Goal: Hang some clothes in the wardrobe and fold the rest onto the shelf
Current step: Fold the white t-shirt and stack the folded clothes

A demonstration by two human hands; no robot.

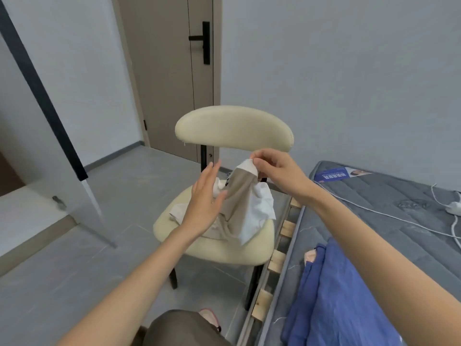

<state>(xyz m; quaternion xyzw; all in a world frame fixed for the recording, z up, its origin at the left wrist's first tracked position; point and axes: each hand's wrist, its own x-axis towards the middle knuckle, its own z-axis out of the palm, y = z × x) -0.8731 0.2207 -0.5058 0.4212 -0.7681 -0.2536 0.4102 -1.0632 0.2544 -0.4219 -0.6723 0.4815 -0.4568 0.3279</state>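
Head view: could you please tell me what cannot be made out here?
The garment: bunched over the chair, partly behind the left hand; its type is unclear.
The wardrobe door: cut by the left edge; rail and shelf unseen.
The blue fabric: cut by the bottom edge.

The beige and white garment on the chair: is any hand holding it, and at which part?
The right hand pinches the garment at its white upper edge; the left hand is open and grips nothing.
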